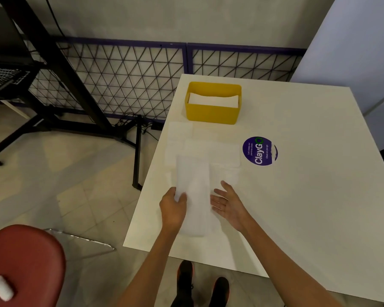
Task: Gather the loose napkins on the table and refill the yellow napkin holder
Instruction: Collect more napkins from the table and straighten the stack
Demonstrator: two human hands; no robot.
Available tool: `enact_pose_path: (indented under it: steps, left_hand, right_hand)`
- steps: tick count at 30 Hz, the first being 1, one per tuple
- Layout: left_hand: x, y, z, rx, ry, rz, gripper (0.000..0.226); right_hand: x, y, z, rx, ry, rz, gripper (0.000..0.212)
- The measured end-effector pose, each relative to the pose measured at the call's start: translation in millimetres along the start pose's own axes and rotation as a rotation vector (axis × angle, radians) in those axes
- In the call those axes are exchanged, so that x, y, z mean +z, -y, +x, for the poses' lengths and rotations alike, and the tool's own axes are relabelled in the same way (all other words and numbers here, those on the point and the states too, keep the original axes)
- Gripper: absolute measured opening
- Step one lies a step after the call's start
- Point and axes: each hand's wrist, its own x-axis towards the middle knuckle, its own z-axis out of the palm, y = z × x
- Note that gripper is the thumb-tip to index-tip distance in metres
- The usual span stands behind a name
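The yellow napkin holder stands at the far left of the white table, with white napkins inside it. Several loose white napkins lie flat on the table between the holder and my hands. A long folded napkin is pinched at its left edge by my left hand. My right hand hovers just right of that napkin, palm up, fingers spread, holding nothing.
A round purple sticker is on the table right of the loose napkins. A red chair stands at lower left. A black frame and a wire fence stand beyond the table's left edge.
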Motion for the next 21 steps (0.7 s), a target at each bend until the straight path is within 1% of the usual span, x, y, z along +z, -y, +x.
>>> enact_pose_path:
  steps: [2,3,5,7,9,11,13,14,17,19,21]
  left_hand:
    - [3,-11,-1,-0.041,0.055,-0.108,0.005]
    - [7,-14,-1,-0.057,0.078,-0.135,0.003]
    - [16,-15,-2,-0.067,0.118,-0.139,0.005]
    - [25,-13,-3,-0.054,0.150,-0.114,0.007]
    - [33,-9,-2,-0.044,0.168,-0.075,0.009]
    - [38,-4,1,-0.057,0.136,-0.043,0.009]
    - [40,3,8,-0.089,0.057,-0.047,0.010]
    - [40,8,12,-0.118,0.010,-0.023,0.015]
    - [40,20,24,-0.213,-0.114,0.133,0.041]
    - [41,26,30,-0.260,-0.145,0.248,0.056]
    - [47,29,34,-0.313,-0.146,0.365,0.065]
  right_hand:
    - [3,2,-2,0.035,0.120,0.050,0.056]
    - [4,4,-3,0.040,0.178,0.081,0.055]
    - [5,8,-6,0.052,0.246,0.118,0.044]
    - [3,10,-5,0.072,0.242,0.118,0.034]
    - [-1,11,-1,0.076,0.200,0.121,0.030]
    - [-8,11,3,0.078,0.140,0.139,0.028]
    - [-15,13,4,0.077,0.082,0.139,0.024]
    - [-18,14,5,0.071,0.062,0.132,0.023]
    - [-28,17,6,0.055,0.004,0.103,0.021]
    - [-33,18,6,0.052,-0.014,0.095,0.022]
    - [-38,18,6,0.053,-0.024,0.100,0.023]
